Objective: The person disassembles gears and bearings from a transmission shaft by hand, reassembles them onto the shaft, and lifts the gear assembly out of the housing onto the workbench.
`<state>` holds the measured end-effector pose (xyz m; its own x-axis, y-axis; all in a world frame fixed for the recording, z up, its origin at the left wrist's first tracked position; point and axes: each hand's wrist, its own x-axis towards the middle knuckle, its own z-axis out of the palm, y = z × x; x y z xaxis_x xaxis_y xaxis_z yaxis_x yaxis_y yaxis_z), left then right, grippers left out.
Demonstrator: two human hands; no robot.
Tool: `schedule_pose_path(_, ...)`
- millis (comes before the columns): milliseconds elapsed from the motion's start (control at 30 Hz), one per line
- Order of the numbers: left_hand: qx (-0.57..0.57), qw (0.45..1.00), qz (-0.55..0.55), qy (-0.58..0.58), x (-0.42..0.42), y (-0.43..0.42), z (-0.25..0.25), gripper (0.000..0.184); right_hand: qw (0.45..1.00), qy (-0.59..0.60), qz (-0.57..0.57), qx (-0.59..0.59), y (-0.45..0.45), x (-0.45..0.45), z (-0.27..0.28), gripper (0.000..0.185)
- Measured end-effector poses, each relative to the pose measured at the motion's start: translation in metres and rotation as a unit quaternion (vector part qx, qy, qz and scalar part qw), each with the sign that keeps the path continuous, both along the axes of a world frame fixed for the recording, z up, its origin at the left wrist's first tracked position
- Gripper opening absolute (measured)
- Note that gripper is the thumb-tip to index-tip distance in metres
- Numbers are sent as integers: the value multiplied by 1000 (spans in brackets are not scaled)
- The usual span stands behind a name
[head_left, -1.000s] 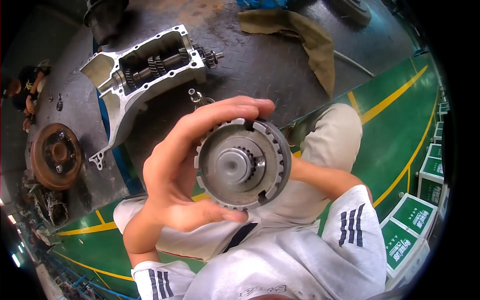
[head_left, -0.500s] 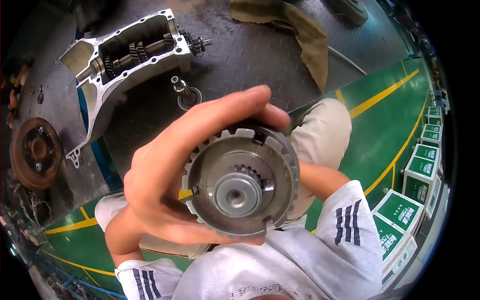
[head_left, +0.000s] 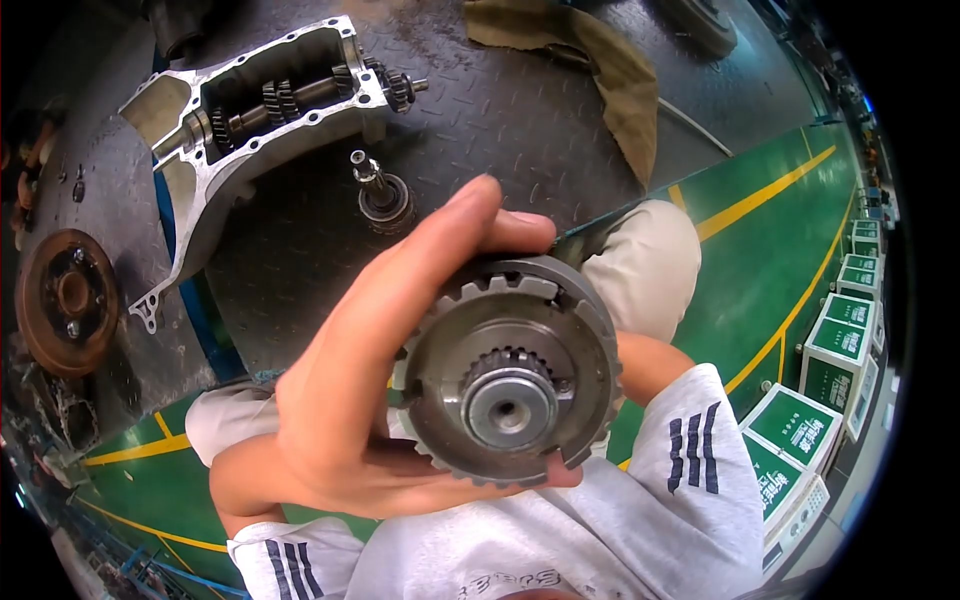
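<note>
My left hand [head_left: 345, 370] is wrapped round a gear shaft with a large toothed ring [head_left: 408, 375], held close to the camera. Its thumb lies along the lower rim and its fingers curl over the top. The round shaft end, with a centre hole and splines behind it, faces me inside the ring. My right forearm [head_left: 655, 365] runs behind the ring, and the right hand is hidden there. Beyond the fingers, a smaller gear shaft [head_left: 382, 195] stands on the dark metal tabletop [head_left: 480, 130].
An open gearbox housing [head_left: 290, 130] with geared shafts inside lies at the upper left. A rusty disc [head_left: 68, 300] is at far left. Brown cloth [head_left: 610, 80] drapes across the table near its right edge. Green-and-white boxes [head_left: 795, 435] line the floor on the right.
The held gear shaft and my left hand have shifted right and tilted a little, so more of the splines show. More of the smaller gear shaft on the table is visible.
</note>
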<state>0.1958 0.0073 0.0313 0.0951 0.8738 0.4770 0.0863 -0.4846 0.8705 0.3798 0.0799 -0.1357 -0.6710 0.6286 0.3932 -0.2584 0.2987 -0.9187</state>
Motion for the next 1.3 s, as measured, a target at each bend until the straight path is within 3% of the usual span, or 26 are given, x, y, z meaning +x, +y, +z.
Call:
schedule_pose_path(100, -15, 999, 29, 23, 1, -6, 3, 148, 998, -15, -12, 60, 2, 1, -3, 52)
schedule_pose_path(300, -19, 999, -33, 12, -5, 0, 0, 149, 998, 23, -3, -51, -5, -1, -15, 51)
schedule_pose_path(500, 22, 998, -43, 45, -14, 4, -4, 132, 995, -22, -30, 91, 0, 7, -25, 55)
schedule_pose_path(600, 8, 999, -4, 54, -11, 0, -2, 130, 999, -17, -5, 29, -1, 6, -25, 56)
schedule_pose_path(700, 8, 999, -7, 32, -12, 0, -4, 133, 998, -23, 7, 55, 0, 6, -17, 57)
schedule_pose_path(800, 13, 999, 4, 44, -12, -2, -3, 137, 975, -88, -44, 200, -1, 9, -9, 57)
schedule_pose_path(900, -8, 997, 22, 75, -12, -6, 1, 139, 987, -64, -34, 141, -3, 6, -15, 55)
schedule_pose_path(1000, -13, 996, 36, 84, -11, -6, 3, 138, 1000, 7, 10, 1, -2, 1, -14, 54)
schedule_pose_path(1167, 5, 991, 54, 121, -11, -6, 5, 137, 1000, 27, 4, 14, 0, 0, -12, 55)
schedule_pose_path(1267, 22, 989, 65, 131, -8, -7, 6, 137, 998, 13, -7, 61, 0, 6, -16, 57)
schedule_pose_path(1300, 22, 988, 75, 133, -6, -10, 7, 137, 991, -43, -35, 120, -2, 10, -17, 57)
